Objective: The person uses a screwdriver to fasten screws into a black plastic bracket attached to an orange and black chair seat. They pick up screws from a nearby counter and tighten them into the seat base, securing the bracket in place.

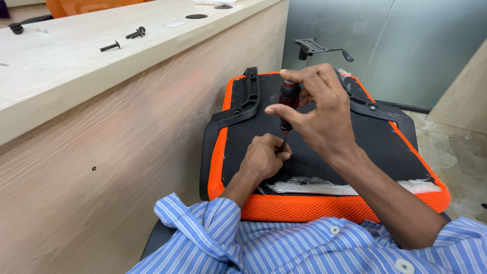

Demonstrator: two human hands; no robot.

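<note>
At frame centre, the right hand clamps its fingers on a screwdriver standing upright, tip down on the seat. The left hand pinches the shaft near the tip.

Black bolts on wood desk; chair mechanism plate behind.

There is one view only, from the person's head, looking steeply down and forward, close over the lap. It faces the upturned chair seat squarely, with the wooden desk running along its left and the glass wall beyond.
</note>
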